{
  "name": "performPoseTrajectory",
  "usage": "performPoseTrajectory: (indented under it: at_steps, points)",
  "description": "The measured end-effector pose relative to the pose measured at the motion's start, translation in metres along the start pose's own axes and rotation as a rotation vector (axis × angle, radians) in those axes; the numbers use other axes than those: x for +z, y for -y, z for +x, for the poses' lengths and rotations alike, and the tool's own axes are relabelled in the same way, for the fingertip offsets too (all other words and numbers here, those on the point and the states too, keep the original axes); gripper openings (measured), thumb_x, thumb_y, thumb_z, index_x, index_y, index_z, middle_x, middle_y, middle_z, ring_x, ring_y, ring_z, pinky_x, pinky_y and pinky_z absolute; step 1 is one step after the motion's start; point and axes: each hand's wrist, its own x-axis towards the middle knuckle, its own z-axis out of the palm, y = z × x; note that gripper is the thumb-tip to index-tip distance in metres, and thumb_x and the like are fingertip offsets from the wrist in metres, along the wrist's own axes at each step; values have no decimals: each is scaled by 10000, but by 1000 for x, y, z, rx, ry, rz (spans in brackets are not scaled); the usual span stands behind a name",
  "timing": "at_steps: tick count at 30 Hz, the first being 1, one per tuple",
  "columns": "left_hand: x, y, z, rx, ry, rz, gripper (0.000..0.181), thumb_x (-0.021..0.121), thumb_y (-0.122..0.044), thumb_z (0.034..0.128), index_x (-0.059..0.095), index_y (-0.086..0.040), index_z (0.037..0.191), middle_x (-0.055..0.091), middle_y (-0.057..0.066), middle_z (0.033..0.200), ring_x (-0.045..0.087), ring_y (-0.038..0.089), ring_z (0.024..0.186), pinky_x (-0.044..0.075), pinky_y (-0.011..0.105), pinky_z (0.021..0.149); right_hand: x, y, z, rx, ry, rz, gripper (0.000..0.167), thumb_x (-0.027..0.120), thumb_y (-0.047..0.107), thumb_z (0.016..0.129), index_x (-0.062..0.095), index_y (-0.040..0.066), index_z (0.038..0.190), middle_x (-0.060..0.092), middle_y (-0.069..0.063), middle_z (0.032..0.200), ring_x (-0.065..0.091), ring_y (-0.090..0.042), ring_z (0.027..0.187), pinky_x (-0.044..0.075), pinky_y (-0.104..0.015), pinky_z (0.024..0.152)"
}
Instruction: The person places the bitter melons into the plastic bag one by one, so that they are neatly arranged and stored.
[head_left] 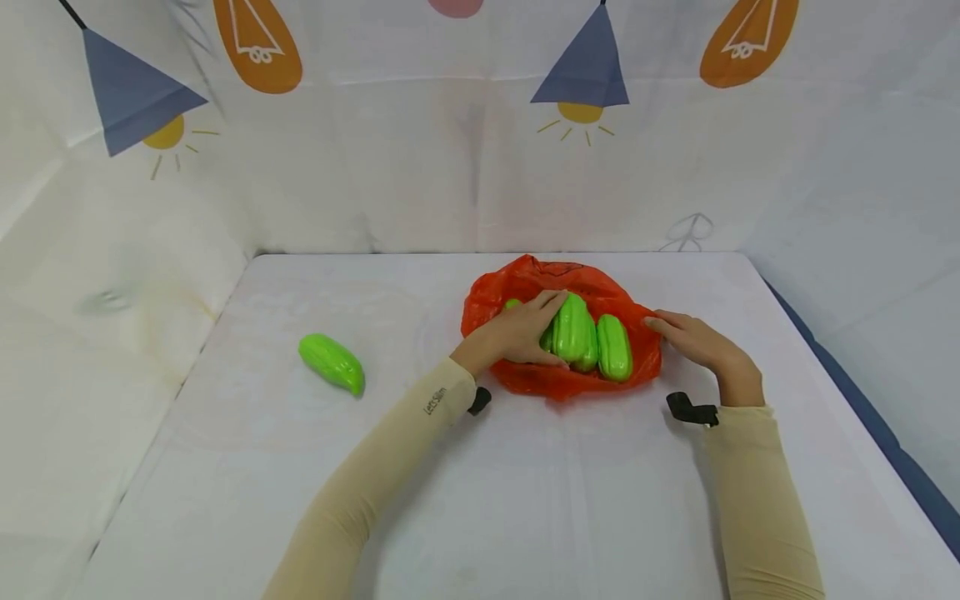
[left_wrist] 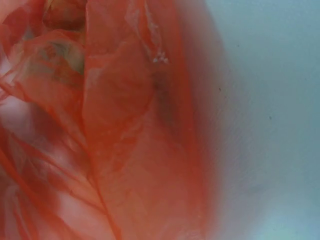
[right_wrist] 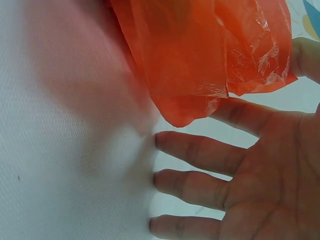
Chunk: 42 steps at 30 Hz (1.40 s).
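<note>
A crumpled red plastic bag (head_left: 555, 385) lies on the table with its mouth spread, and several glossy, elongated green peppers (head_left: 615, 348) show inside. My left hand (head_left: 517, 332) reaches into the bag from the left, its thumb and fingers around a green pepper (head_left: 572, 332) there. In the left wrist view, the bag's red film (left_wrist: 135, 125) covers much of the picture and the hand's fingers cannot be seen clearly. At the bag's right edge, my right hand (head_left: 693, 340) pinches the rim between thumb and index finger; the other fingers (right_wrist: 192, 187) extend straight below it.
A single green pepper (head_left: 332, 363) lies apart on the left of the white table (head_left: 480, 500). Behind the table hangs a pale cloth (head_left: 405, 167) printed with lamps and bulbs. Black wrist mounts (head_left: 690, 409) stick out beneath the sleeves.
</note>
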Motion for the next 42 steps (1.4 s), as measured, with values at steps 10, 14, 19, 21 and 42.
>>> performPoseTrajectory:
  at_steps: [10,14,19,21,42]
  points:
    - [-1,-1,-2,13,-20,18,1136,697,-607,813,26,-113,1586,127,52,1629,398,269,1393,383,407,1139,-1,3,1,-12,0,-3,807,276,595,1012,209,-13,1538,239,-332,1543,232,-529,1397,225,-706,1098]
    - [-1,0,-4,14,-16,5,1148,706,-590,815,7,-102,1585,85,65,1643,338,291,1437,345,433,1163,0,3,1,-18,-3,-9,798,277,588,1015,215,-13,1537,247,-331,1541,240,-527,1394,227,-706,1097]
    - [-1,3,-6,17,-27,-11,1171,709,-596,809,-14,-97,1583,38,61,1655,295,311,1461,329,453,1170,1,5,1,-19,0,-8,799,278,588,1014,221,-15,1535,256,-332,1537,250,-524,1390,232,-703,1098]
    - [-1,4,-6,21,-44,-9,1175,705,-613,802,-5,-97,1583,46,57,1656,298,307,1459,338,455,1165,0,5,1,-17,0,-10,802,279,592,1012,221,-14,1535,258,-332,1536,251,-523,1390,229,-704,1098]
    - [-37,2,-43,33,-188,-46,1246,718,-688,730,13,-122,1587,75,31,1660,158,258,1518,229,431,1217,0,4,-1,-5,5,-17,825,263,612,1006,217,-21,1533,282,-343,1514,284,-518,1359,236,-715,1085]
